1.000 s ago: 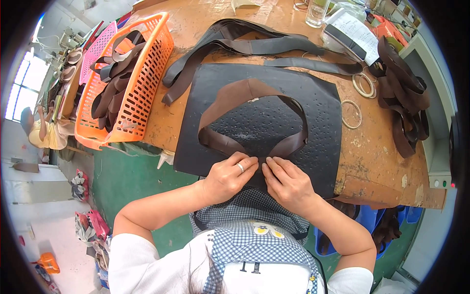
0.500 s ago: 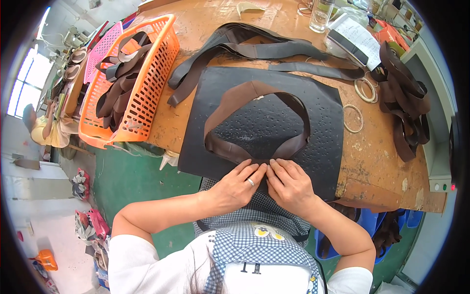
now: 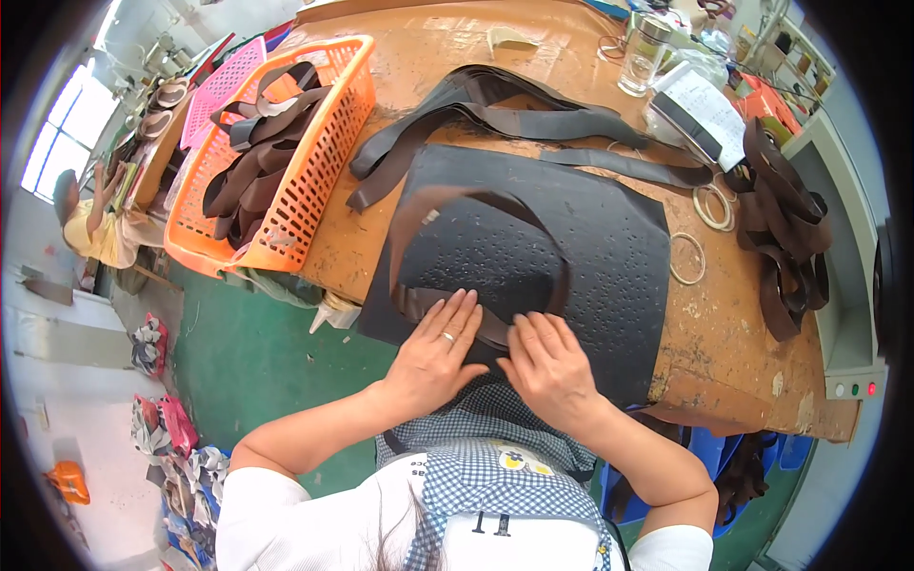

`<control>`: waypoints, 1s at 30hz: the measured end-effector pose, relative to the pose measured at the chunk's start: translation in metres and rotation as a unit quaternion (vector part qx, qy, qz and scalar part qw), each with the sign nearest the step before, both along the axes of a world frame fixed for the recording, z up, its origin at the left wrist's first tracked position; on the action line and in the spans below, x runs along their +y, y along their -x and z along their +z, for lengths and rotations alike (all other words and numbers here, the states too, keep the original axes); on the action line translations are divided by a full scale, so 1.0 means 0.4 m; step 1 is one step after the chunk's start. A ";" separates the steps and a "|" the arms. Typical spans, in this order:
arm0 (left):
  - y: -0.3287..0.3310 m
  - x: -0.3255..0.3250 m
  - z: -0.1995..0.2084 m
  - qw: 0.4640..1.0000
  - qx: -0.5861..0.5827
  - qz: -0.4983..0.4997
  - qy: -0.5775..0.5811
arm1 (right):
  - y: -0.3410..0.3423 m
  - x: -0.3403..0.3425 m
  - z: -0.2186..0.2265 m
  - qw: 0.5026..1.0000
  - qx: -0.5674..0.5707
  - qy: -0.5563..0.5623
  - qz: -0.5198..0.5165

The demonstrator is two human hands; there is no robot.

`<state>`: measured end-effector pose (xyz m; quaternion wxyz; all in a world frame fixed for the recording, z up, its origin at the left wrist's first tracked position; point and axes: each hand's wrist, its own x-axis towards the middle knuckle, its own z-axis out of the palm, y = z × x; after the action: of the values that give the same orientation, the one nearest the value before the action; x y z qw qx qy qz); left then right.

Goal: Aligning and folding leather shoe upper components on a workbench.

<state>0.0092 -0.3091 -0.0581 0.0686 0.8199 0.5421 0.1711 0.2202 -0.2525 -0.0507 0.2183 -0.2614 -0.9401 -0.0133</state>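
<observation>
A brown strap loop point(image 3: 409, 221), slightly blurred, stands in a ring on a black, pitted mat point(image 3: 614, 219) at the table's near edge. My left hand point(image 3: 433, 347) lies with fingers stretched out over the near side of the loop, its thumb apart. Beside it, my right hand point(image 3: 547, 366) presses its extended fingertips on the near part of the strap, thumb spread toward the left hand. Neither hand is wrapped round the strap. The strap under my fingers is partly hidden.
An orange basket point(image 3: 319, 143) of brown straps stands at the left. Long dark straps point(image 3: 552, 124) lie behind the mat. Tape rolls point(image 3: 687, 259), a strap pile point(image 3: 785, 238), a glass point(image 3: 643, 57) and a paper point(image 3: 705, 109) are rightward. Another person point(image 3: 95, 224) sits far left.
Both hands have gone from pinching the strap's near edge to lying on it with fingers stretched. My left hand moved left, and the loop shifted left.
</observation>
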 end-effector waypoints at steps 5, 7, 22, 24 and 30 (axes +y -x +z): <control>0.024 0.003 0.002 0.997 0.070 -0.033 0.020 | 0.052 -0.014 -0.032 0.993 -0.033 0.109 0.014; 0.055 0.003 0.017 0.985 0.161 -0.056 0.027 | 0.032 -0.018 -0.028 0.986 -0.108 0.127 0.018; 0.083 -0.011 0.044 0.994 0.046 -0.090 0.050 | 0.017 -0.039 0.055 0.973 -0.192 0.111 -0.059; 0.039 -0.012 0.002 0.996 -0.007 -0.090 -0.001 | 0.061 -0.021 0.021 0.989 -0.057 0.137 0.022; 0.069 -0.021 0.041 0.996 0.045 -0.078 0.025 | -0.015 -0.037 -0.013 0.979 -0.143 0.139 -0.043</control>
<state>-0.0185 -0.3176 -0.0417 0.0779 0.8643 0.4835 0.1145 0.2263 -0.2674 -0.0560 0.0423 -0.3252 -0.9420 0.0711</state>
